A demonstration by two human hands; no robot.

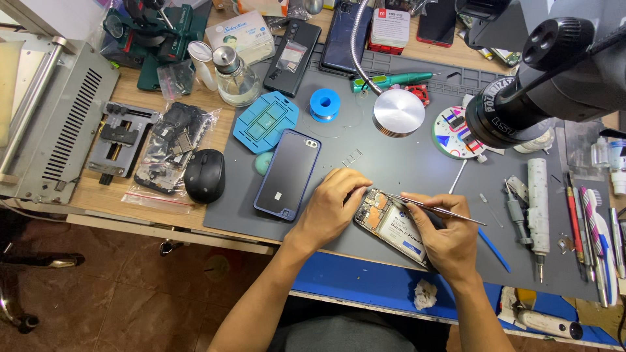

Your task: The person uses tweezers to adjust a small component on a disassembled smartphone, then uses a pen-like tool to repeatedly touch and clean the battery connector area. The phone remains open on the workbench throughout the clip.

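Note:
An opened phone lies on the grey work mat, its board and battery exposed. My left hand rests on the phone's upper left corner, fingers pinched at the board. My right hand lies over the phone's lower right and holds thin metal tweezers, tips pointing at the board near my left fingers. A dark blue phone back cover lies to the left of my left hand.
A black mouse, a bag of parts, a blue stencil holder, a solder spool, a lamp head and a microscope surround the mat. Screwdrivers and brushes lie at the right.

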